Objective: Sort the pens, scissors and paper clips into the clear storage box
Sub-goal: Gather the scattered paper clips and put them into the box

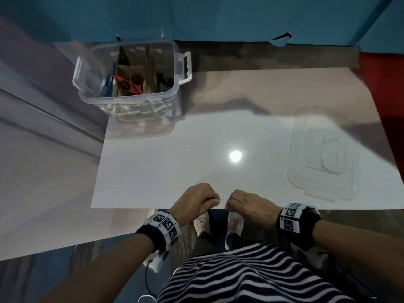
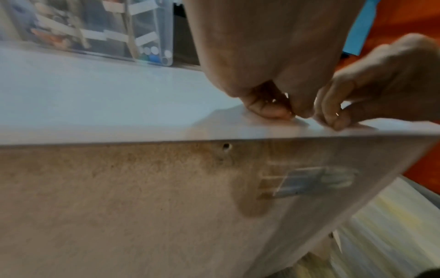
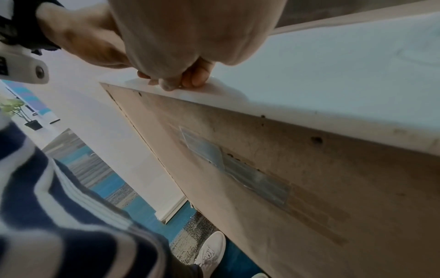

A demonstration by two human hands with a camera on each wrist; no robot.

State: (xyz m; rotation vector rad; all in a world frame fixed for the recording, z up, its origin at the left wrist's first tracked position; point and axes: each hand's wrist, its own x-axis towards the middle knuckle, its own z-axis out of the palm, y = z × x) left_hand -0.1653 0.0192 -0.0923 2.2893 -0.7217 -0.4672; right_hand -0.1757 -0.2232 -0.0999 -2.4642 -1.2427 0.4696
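At the lower centre, a thin, light, slippery paper clip was pinched by the left hand; the right hand was curled beside it, its hold unclear.

A person wore a top with dark blue and white horizontal stripes, dark trousers and pale lace-up shoes. Each bare forearm carried a black wristband with a ring of white panels printed with square black-and-white markers. A white camera housing with a round screw hung under the left wrist, trailing a thin black cable.
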